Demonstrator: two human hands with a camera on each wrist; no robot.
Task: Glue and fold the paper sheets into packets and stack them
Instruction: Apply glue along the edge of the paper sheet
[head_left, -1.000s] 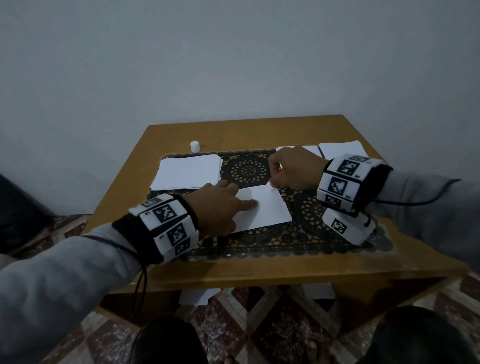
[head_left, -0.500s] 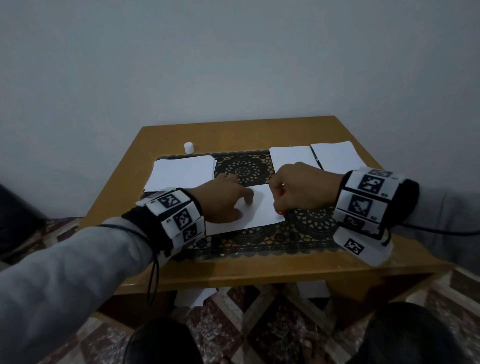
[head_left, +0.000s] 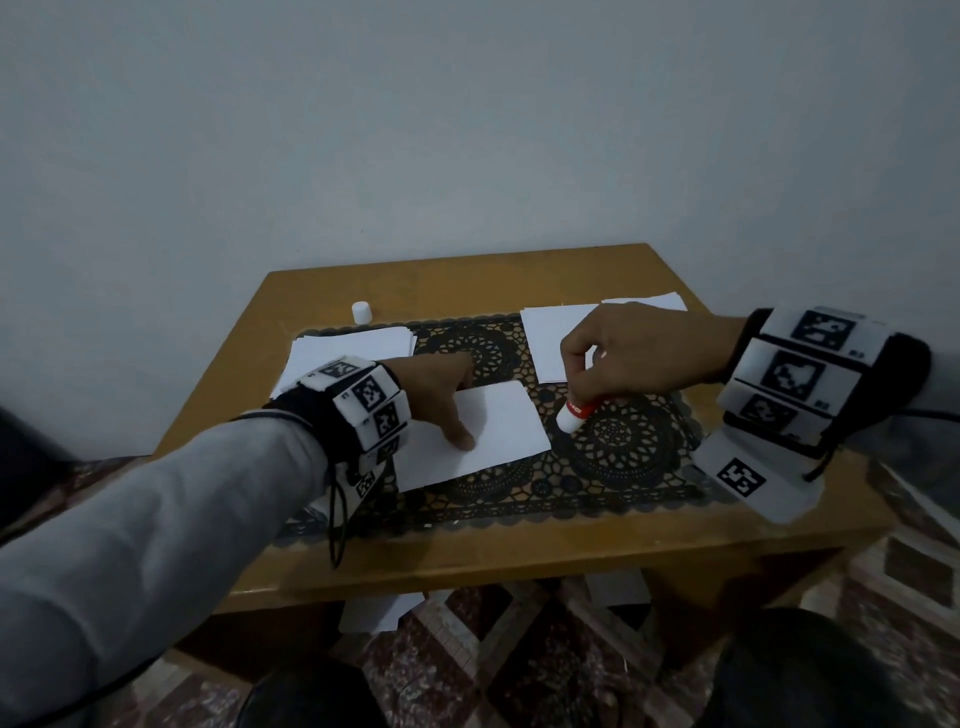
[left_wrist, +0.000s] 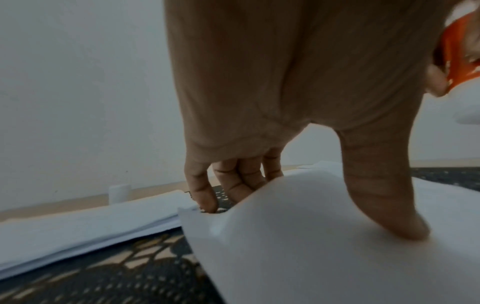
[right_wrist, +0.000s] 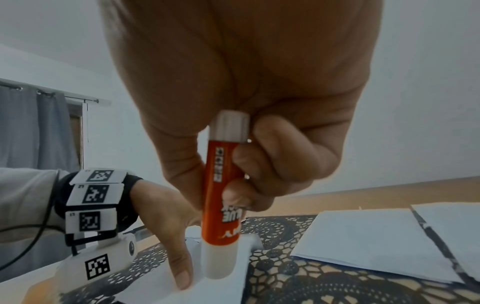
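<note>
Setting: pale grey wall behind a small wooden table (head_left: 613, 540) carrying a black lace mat (head_left: 623, 457).

Item 1: white paper sheet (head_left: 498, 431), lying on the mat at centre, its far-left edge curled upward in the left wrist view. Left hand (head_left: 431, 384) rested on it; the thumb pressed flat on the sheet, the other fingers (left_wrist: 202, 191) held close together, their tips down at the sheet's far edge on the mat.

Item 2: orange glue stick with white ends (right_wrist: 223, 185), uncapped, pinched upright between thumb and curled fingers of the right hand (head_left: 634, 353), its lower white end just beside the sheet's right edge; whether it touched could not be told.

Item 3: stack of white sheets (head_left: 353, 348), far left of the mat.

Item 4: two white folded pieces (head_left: 550, 338), side by side at far right.

Item 5: small white cap (head_left: 361, 312), standing on bare wood beyond the stack.
</note>
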